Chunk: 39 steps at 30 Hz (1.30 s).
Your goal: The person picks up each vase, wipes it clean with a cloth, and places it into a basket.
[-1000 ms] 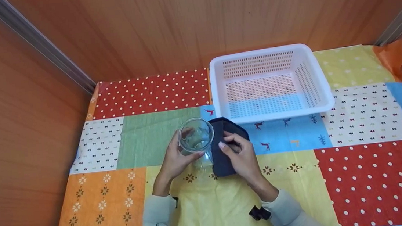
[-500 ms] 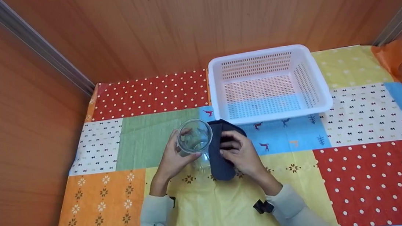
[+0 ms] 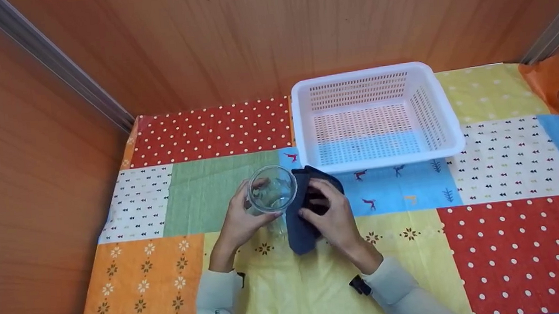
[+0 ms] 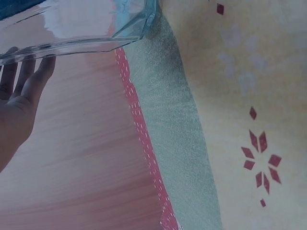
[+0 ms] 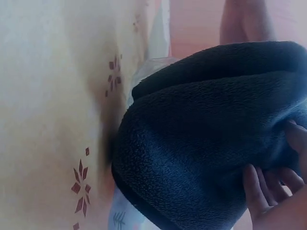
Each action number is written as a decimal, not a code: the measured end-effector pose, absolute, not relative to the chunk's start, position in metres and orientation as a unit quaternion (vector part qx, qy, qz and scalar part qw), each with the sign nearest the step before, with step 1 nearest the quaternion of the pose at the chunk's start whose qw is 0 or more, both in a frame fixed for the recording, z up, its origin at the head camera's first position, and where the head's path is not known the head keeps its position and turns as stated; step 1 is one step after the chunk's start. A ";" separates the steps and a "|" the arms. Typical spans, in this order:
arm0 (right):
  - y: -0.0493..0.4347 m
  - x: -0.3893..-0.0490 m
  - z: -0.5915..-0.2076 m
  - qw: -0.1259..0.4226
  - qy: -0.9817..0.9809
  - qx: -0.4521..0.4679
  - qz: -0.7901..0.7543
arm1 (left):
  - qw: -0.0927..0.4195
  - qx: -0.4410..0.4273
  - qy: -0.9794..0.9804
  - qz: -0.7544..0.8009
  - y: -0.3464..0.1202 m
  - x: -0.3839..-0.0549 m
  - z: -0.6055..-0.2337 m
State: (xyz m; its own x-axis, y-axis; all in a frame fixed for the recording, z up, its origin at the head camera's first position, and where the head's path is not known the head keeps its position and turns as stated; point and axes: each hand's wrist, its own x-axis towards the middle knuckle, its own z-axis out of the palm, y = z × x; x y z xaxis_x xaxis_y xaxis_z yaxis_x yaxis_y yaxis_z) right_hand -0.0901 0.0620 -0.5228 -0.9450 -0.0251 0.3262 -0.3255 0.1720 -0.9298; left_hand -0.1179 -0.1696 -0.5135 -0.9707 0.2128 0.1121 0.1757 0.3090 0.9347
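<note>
A clear glass jar, its round mouth facing up, is held by my left hand, thumb in front and fingers at the far side. In the left wrist view the jar crosses the top left corner, with fingertips against its wall. My right hand grips a folded dark cloth right beside the jar. Seen from the right wrist, the cloth has a fuzzy surface and hides most of the jar. Thumb and fingers pinch it at the right.
Behind the cloth stands a white plastic basket with slotted walls and nothing inside. A patchwork-print tablecloth covers the table. Wooden panels rise at the back and both sides.
The cloth's near end has swung left and toward the person, and the cloth looks narrower. My right hand has shifted slightly with it. The jar and left hand stay almost in place.
</note>
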 end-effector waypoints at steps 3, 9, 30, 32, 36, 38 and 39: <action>0.064 -0.091 -0.524 0.136 -0.777 0.134 0.600 | 0.021 0.118 0.804 0.582 -0.169 -0.117 -0.513; 0.071 -0.092 -0.527 0.107 -0.775 0.181 0.596 | 0.027 0.121 0.801 0.585 -0.170 -0.117 -0.512; 0.053 -0.093 -0.535 0.230 -0.722 0.149 0.635 | 0.000 0.132 0.809 0.572 -0.169 -0.117 -0.510; 0.052 -0.093 -0.535 0.226 -0.722 0.148 0.637 | -0.001 0.132 0.809 0.573 -0.169 -0.116 -0.510; 0.053 -0.095 -0.533 0.201 -0.723 0.146 0.644 | -0.001 0.126 0.802 0.583 -0.168 -0.117 -0.511; 0.054 -0.096 -0.533 0.186 -0.725 0.144 0.647 | 0.001 0.123 0.799 0.589 -0.168 -0.117 -0.512; 0.055 -0.097 -0.533 0.180 -0.726 0.144 0.648 | 0.002 0.122 0.797 0.591 -0.168 -0.117 -0.512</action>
State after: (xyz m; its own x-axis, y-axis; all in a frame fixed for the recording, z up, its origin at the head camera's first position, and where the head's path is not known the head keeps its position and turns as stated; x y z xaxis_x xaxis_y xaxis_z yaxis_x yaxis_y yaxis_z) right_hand -0.0968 0.0548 -0.5332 -0.8941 0.0236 0.4473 -0.4418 0.1190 -0.8892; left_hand -0.1170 -0.1678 -0.5119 -0.9701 0.1977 0.1411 0.1923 0.2706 0.9433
